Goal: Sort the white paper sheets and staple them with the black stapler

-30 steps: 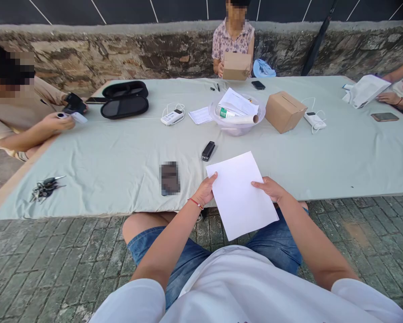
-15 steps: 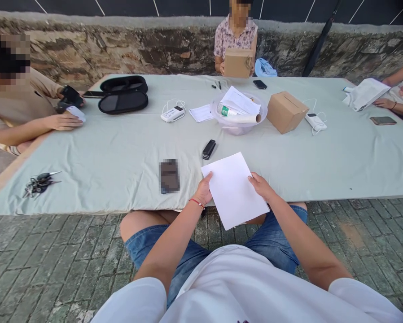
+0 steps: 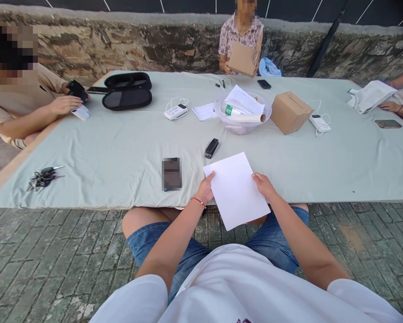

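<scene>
Blank white paper [image 3: 239, 193] is held in front of me, partly over the table's near edge and partly over my lap. My left hand [image 3: 206, 188] pinches its left edge, thumb on top and fingers hidden underneath. On the opposite edge, my right hand [image 3: 263, 185] grips it the same way. Whether it is one sheet or a thin stack, I cannot tell. A black stapler [image 3: 212, 148] lies on the cloth just beyond the paper's far left corner. Left of my left hand rests a dark, blurred-out flat object [image 3: 172, 174].
A clear plastic bowl [image 3: 242, 125] holds papers and a roll; a cardboard box [image 3: 291, 112] stands beside it. Keys [image 3: 44, 178] lie at left, an open black case [image 3: 127, 92] behind. Other people sit around the table [image 3: 120, 148], one holding a carton [image 3: 243, 59].
My hands keep hold of the paper, nearly still. The view has shifted slightly. Across the table, the person's carton has tilted; the person at left has moved a hand over the white item.
</scene>
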`<state>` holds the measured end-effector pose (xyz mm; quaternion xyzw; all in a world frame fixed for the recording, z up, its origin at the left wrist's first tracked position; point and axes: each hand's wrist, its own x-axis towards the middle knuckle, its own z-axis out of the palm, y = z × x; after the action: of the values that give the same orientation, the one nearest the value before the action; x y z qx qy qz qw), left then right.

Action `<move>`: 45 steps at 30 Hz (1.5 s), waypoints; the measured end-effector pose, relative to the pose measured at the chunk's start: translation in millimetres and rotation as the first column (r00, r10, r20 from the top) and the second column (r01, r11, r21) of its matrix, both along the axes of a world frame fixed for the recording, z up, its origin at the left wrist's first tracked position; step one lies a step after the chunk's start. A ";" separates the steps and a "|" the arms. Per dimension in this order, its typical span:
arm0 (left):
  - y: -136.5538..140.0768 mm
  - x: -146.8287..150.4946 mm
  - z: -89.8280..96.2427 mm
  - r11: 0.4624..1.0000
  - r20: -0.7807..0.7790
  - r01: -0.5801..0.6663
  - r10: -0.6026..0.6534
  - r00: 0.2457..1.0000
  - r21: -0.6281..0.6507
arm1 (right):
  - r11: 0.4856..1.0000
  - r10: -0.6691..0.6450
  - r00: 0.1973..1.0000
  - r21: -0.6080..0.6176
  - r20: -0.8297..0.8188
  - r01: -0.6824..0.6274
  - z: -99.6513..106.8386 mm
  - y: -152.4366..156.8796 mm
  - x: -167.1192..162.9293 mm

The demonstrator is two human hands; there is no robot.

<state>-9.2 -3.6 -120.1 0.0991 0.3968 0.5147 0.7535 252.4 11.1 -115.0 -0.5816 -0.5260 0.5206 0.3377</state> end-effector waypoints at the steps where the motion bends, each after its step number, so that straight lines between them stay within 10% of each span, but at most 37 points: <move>1: 0.0 -0.2 -0.4 1.000 -0.001 0.001 -0.001 1.000 0.001 | 1.000 0.004 1.000 -0.003 -0.003 -0.004 -0.5 0.3 0.6; 23: 0.5 -1.6 -6.2 1.000 -0.022 -0.010 0.011 1.000 0.014 | 0.997 -0.077 0.993 -0.002 -0.095 0.077 -4.5 2.9 1.9; 34: -1.7 -10.4 -10.6 0.994 0.084 0.092 -0.096 0.992 0.052 | 0.933 0.100 0.897 -0.272 -0.431 -0.235 26.5 8.4 6.4; 45: 8.4 -14.0 -17.4 0.997 -0.006 -0.054 0.054 0.999 0.054 | 0.957 0.143 0.950 -0.205 -0.276 -0.204 8.5 5.9 1.6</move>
<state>-23.2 4.9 -137.5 0.1105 0.3880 0.5451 0.7349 254.0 17.1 -106.4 -0.4953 -0.4625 0.6774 0.2860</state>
